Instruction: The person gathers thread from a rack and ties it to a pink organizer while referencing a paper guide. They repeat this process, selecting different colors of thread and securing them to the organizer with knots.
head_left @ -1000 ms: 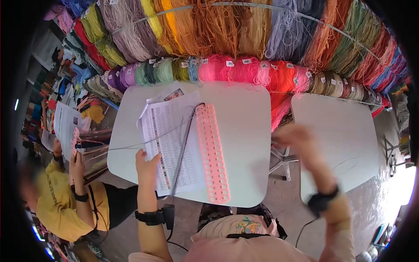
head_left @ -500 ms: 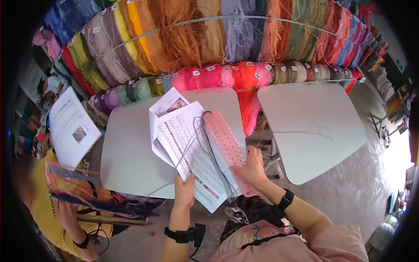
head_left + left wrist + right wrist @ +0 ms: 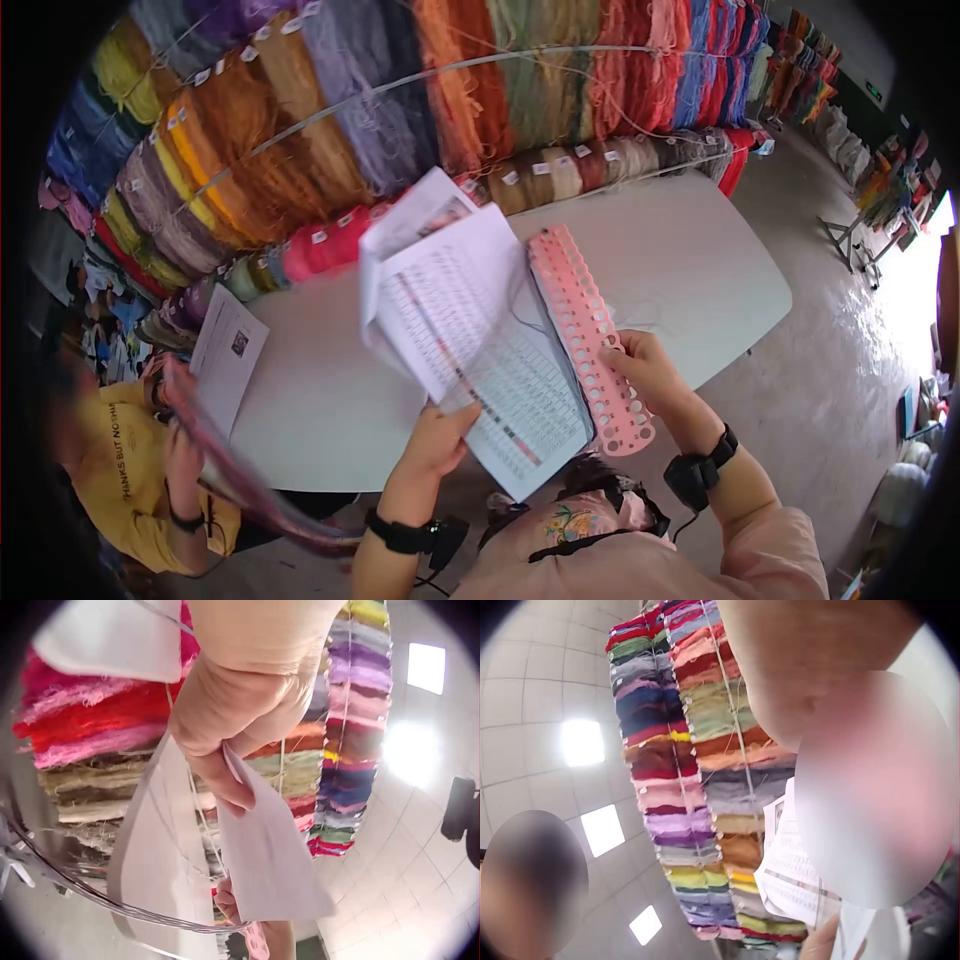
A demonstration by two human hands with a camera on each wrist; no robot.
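Observation:
In the head view my left hand (image 3: 438,440) pinches the lower edge of printed sheets (image 3: 500,370), thumb on top. A sheet at the back carries a small picture. The left wrist view shows the paper (image 3: 262,840) gripped between thumb and fingers, held up off the table. My right hand (image 3: 655,375) grips the right edge of a long pink thread card (image 3: 585,320) with rows of round holes, its thumb over the face. The card lies alongside the sheets and overlaps them. Grey thread strands (image 3: 112,904) trail from the card. The right hand's fingers beneath are hidden.
A pale table (image 3: 690,270) stands in front, with racks of coloured yarn skeins (image 3: 380,90) behind it. At the left a person in a yellow shirt (image 3: 150,460) is beside another printed sheet (image 3: 225,350) and a blurred bundle of strands (image 3: 260,490).
The right hand came in from the right and took hold of the pink card. The left hand gripped the sheets. Both rose off the table and moved right, while the head view turned right.

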